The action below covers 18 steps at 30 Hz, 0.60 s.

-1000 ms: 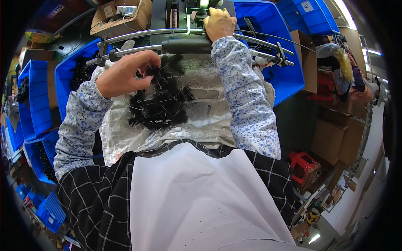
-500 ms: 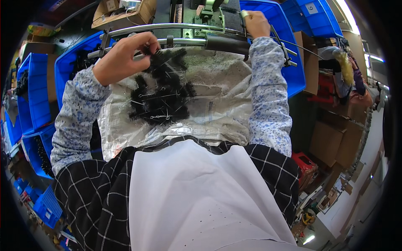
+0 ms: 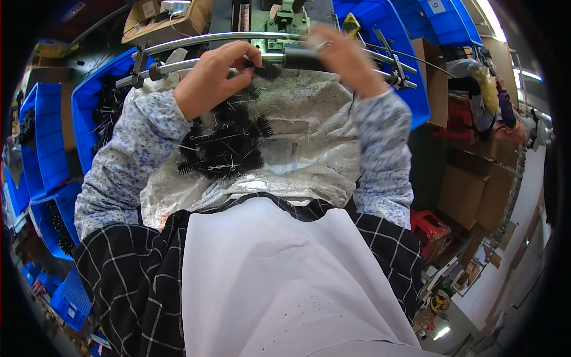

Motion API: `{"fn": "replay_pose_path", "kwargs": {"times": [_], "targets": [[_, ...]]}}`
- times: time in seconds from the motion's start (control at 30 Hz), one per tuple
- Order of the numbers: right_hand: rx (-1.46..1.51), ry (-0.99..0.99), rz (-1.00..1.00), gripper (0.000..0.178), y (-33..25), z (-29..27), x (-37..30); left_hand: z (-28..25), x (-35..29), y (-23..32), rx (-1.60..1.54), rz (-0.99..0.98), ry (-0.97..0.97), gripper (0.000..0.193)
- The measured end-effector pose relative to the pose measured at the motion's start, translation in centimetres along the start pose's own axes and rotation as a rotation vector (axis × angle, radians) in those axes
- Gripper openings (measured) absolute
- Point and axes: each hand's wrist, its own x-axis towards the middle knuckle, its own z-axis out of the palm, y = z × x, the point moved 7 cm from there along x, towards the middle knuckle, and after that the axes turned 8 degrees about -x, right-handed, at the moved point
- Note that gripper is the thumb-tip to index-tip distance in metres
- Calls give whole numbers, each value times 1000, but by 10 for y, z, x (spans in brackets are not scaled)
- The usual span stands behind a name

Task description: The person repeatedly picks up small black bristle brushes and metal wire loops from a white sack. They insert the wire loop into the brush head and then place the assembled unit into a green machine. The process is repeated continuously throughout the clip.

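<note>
My left hand [image 3: 217, 77] is raised over the far part of a pile of small black wire brushes [image 3: 229, 143], thumb and forefinger pinched together. Black bristles show at its fingertips, so it seems to hold one brush [image 3: 270, 71], partly covered by the fingers. The pile, with metal wire stems and loops sticking out, lies on a whitish woven sack [image 3: 309, 152] spread before me. Smeared by motion, my right hand [image 3: 348, 59] hovers near the black sleeve [image 3: 300, 58] on the metal rail; its fingers are too blurred to read.
A green machine fixture [image 3: 285, 25] stands beyond the curved metal rails [image 3: 208, 37]. Blue bins flank me: the left bin [image 3: 83, 98] contains more brushes, while the right bin [image 3: 416, 98] sits beyond the rail end. A yellow piece [image 3: 351, 25] is near it. Another person [image 3: 505, 113] works far right.
My left hand has moved right, toward the fixture. My right hand has left its place by the right bin and swung left and nearer to me; a yellow piece now shows there.
</note>
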Motion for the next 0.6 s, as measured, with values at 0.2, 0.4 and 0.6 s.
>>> {"fn": "replay_pose_path", "kwargs": {"times": [0.2, 0.4, 0.6], "targets": [[258, -96, -158, 28, -41, 64, -18, -9, -5, 3, 25, 180, 151, 22], [-755, 615, -85, 19, 42, -17, 40, 26, -73, -27, 532, -148, -534, 25], [-878, 610, -84, 24, 60, -12, 56, 43, -99, -56, 761, -207, -600, 43]]}}
